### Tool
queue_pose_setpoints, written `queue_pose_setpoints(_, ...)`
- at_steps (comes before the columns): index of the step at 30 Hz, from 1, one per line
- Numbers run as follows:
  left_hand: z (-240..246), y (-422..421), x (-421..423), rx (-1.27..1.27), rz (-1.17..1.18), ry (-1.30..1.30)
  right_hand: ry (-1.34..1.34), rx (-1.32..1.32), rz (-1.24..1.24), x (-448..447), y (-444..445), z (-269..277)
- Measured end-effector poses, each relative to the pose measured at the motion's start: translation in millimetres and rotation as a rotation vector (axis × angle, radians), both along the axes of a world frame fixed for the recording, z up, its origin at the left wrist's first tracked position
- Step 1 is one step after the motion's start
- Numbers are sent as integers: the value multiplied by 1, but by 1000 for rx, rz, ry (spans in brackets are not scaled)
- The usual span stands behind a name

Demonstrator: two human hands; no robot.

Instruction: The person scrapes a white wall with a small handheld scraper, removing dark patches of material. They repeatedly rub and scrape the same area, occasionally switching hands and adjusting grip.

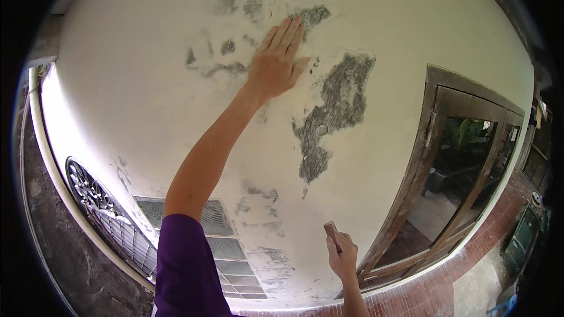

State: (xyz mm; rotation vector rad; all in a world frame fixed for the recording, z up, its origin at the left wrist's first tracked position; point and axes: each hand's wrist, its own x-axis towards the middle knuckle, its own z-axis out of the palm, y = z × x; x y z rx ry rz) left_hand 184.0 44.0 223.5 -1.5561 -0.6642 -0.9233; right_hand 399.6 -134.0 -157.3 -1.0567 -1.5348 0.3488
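My left hand [275, 64] lies palm down on the cream painted wall [396, 22], fingers stretched upward, the fingertips at the lower edge of a grey bare patch [315, 14]. It holds nothing. Lower right, my right hand [343, 255] grips a small brown block [332, 235], possibly a sanding block, whose upper end sticks out above the fingers. Between the hands, a large ragged grey patch [348, 92] shows where paint is gone, with a small round spot [321, 130] in it. Smaller dark blotches [228, 47] mark the wall left of my left hand.
A wood-framed glass window or door [458, 176] stands at right, above red floor tiles [396, 304]. Glass panels [224, 248] are set in the wall at lower left. A pale pipe [44, 141] and an ornamental metal grille [94, 189] are at far left.
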Motion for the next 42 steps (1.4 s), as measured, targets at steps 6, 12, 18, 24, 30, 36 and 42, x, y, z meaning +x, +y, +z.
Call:
queue_pose_setpoints(6,93,30,1,259,42,-192,4,68,-12,5,-2,-3)
queue_pose_setpoints(12,21,30,14,228,30,-209,111,-179,97,8,-13,-30)
queue_pose_setpoints(18,-52,-12,3,-37,9,-53,165,-219,131,19,-20,-58)
queue_pose_setpoints(24,28,5,-3,130,127,-218,98,-188,228,16,-20,-62)
queue_pose_setpoints(30,0,9,6,140,31,-222,42,-183,317,11,-23,-57)
queue_pose_setpoints(36,-50,-15,-5,33,69,-169,-12,-70,385,3,-12,-38)
queue_pose_setpoints(42,-86,-32,-30,-67,133,-102,56,226,363,-17,28,36)
